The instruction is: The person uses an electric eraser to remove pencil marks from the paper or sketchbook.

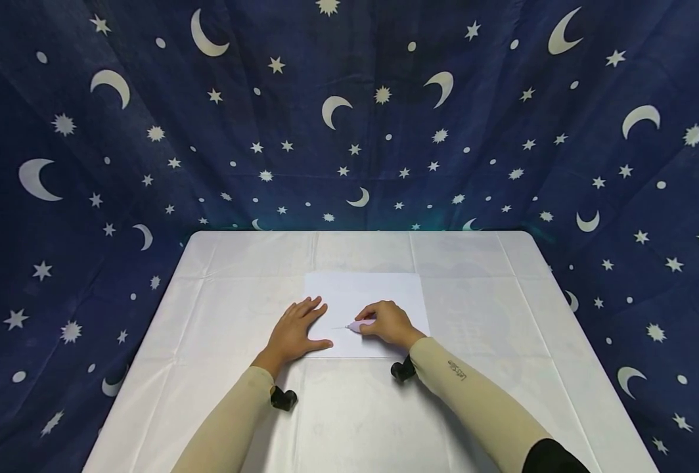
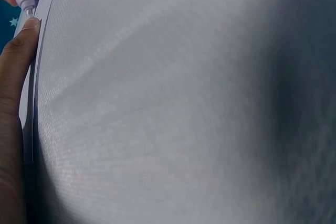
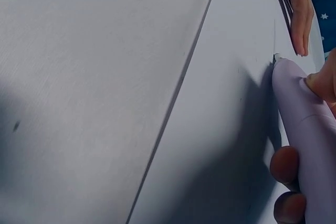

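A white sheet of paper [image 1: 379, 289] lies on the table. My left hand [image 1: 295, 332] rests with fingers spread on its left edge; in the left wrist view only part of this hand [image 2: 13, 77] shows. In my right hand [image 1: 387, 323] is a thick lavender pen-shaped tool [image 3: 304, 111] with a narrow tip, pointing left. Fingers and thumb grip its body on both sides. The tip is at the paper, at the end of a thin faint line [image 3: 274, 32] that runs toward the left hand.
A white cloth with fold creases covers the table [image 1: 237, 295]. Behind and beside it hangs a dark blue curtain [image 1: 302, 118] with moons and stars. Small black wrist devices [image 1: 403, 370] sit under both forearms.
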`<act>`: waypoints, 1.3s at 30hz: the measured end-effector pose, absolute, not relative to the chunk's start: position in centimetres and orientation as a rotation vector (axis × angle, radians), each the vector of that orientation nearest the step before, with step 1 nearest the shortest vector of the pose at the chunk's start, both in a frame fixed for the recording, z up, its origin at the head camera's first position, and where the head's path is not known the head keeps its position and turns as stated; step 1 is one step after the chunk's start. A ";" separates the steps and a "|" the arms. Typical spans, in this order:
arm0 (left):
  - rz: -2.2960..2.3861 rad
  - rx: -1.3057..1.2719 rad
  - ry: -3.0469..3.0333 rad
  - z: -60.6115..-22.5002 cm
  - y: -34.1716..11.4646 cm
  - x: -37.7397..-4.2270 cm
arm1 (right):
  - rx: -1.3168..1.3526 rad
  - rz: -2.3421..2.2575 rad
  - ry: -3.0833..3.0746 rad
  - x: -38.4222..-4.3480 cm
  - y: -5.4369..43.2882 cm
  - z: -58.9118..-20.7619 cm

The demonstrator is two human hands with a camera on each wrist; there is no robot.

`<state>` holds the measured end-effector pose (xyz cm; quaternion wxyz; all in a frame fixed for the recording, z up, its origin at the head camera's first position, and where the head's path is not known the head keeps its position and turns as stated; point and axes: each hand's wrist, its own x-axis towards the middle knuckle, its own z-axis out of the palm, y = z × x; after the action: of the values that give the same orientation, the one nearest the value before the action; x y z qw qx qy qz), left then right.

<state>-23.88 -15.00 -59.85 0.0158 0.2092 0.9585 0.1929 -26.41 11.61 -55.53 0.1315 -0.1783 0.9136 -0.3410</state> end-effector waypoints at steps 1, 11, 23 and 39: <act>0.594 0.650 2.984 -59.9 -15.0 -23.9 | -0.513 -0.983 2.659 -26.4 11.8 -55.5; 0.597 0.657 2.985 -60.3 -15.1 -23.9 | -0.449 -0.993 2.670 -26.2 13.1 -55.7; 0.579 0.623 2.951 -60.0 -15.0 -23.9 | -0.521 -0.993 2.651 -26.2 11.6 -55.8; 0.576 0.636 2.953 -60.0 -15.1 -24.0 | -0.446 -0.950 2.679 -26.0 12.8 -55.1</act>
<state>-23.98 -15.14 -59.99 0.0330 0.2066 0.9598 0.1872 -26.03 12.79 -55.14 0.1316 -0.1537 0.9230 -0.3273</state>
